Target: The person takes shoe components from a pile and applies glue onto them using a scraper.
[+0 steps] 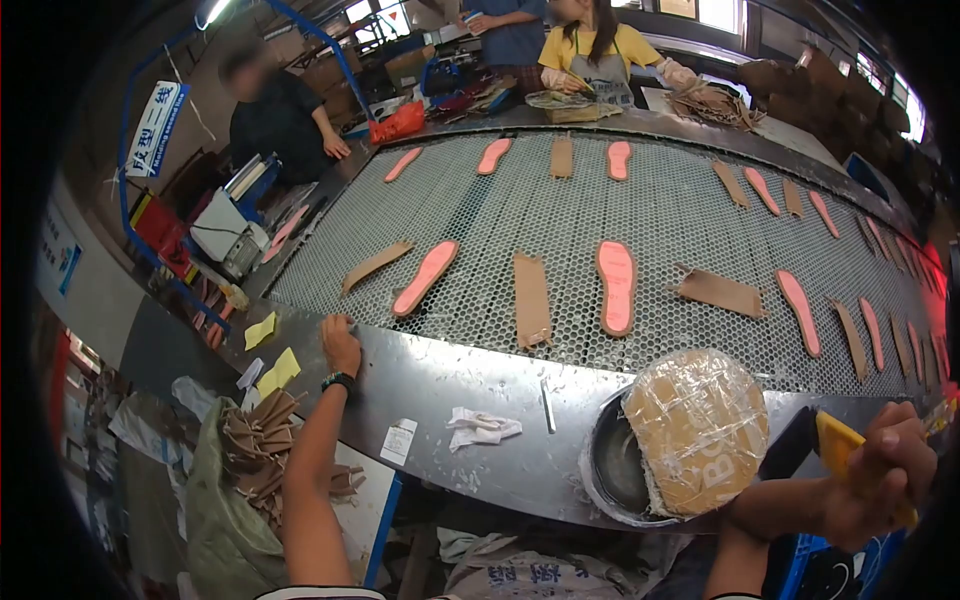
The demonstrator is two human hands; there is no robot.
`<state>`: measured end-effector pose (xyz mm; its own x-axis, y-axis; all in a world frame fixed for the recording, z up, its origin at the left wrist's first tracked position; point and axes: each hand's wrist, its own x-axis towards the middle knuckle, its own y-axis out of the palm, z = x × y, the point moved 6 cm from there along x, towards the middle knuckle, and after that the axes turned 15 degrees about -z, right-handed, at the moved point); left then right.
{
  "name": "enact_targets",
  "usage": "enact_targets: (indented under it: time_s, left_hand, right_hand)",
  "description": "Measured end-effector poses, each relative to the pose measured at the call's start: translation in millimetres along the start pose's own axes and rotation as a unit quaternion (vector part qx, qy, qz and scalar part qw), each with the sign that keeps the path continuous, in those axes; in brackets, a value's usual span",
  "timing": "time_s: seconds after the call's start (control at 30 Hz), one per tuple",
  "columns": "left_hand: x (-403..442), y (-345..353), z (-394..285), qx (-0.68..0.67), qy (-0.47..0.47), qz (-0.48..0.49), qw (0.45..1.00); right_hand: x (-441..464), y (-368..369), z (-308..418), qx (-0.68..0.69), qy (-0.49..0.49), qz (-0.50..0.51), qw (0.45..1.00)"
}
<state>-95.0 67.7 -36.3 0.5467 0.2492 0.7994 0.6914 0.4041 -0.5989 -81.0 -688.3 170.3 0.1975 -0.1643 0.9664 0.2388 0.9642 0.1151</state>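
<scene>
My left hand (341, 346) rests on the metal table edge (395, 370) beside the mesh conveyor. Its fingers are curled, and nothing shows in them. At the lower right, my right hand (882, 482) is wrapped round the yellow handle of a wide brush (838, 445) with a dark head. Left of the brush stands a round pot (602, 462), partly covered by a tape-wrapped cardboard lid (697, 430). On the mesh, a pink insole (427, 278) lies nearest my left hand. Another pink insole (616, 288) and a brown strip (532, 300) lie farther right.
More insoles and brown strips lie along the conveyor mesh (480, 215). A crumpled white cloth (482, 427), a metal strip (547, 405) and yellow papers (278, 371) lie on the table. A sack (215, 500) of brown pieces stands lower left. Several people (600, 60) stand across the conveyor.
</scene>
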Motion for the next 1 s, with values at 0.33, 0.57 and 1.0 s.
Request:
enact_targets:
  time_s: [0.33, 0.57, 1.0]
  left_hand:
    - [3.1, -13.0, 1.5, 0.016, -0.078, -0.02, 0.997]
    - [-1.6, -10.5, 13.6, 0.005, -0.017, 0.017, 1.0]
    - [-10.2, -16.7, 39.9, 0.043, -0.027, -0.004, 0.999]
  right_hand:
    - [-16.2, -3.7, 5.3, -0.01, 0.028, 0.009, 1.0]
    - [-27.6, -2.8, 2.1, -0.007, 0.013, -0.056, 0.998]
    - [-43.6, -4.2, 3.4, -0.001, 0.057, 0.0, 0.998]
